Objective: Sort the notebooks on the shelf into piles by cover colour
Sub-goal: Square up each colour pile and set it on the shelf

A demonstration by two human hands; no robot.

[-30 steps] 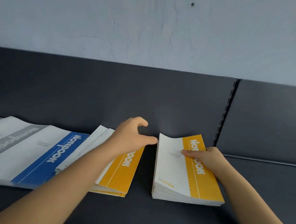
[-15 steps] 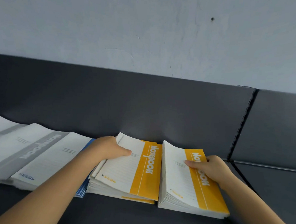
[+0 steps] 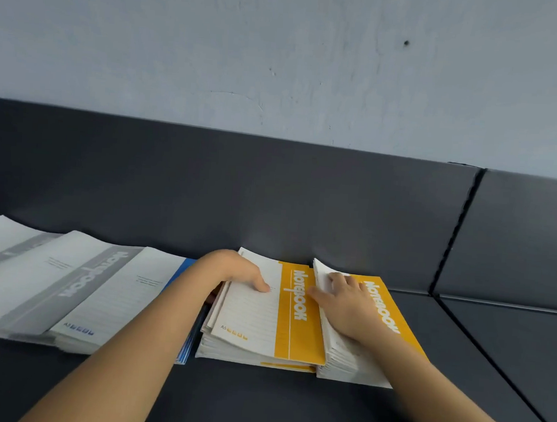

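Under my left hand (image 3: 239, 275) lies one yellow pile (image 3: 265, 321), thumb pressed flat on its cover; just right of it, my right hand (image 3: 346, 304) rests spread on the second yellow pile (image 3: 374, 331). I judge merging comes next: lift one squarely onto the other.

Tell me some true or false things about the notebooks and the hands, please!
1. Two yellow notebook piles sit side by side. True.
2. The left hand rests on a grey notebook. False: it rests on the left yellow pile.
3. The right hand lies on the right yellow pile. True.
4. The grey notebooks are to the right of the yellow ones. False: they lie to the left.
5. The shelf is red. False: it is dark grey.
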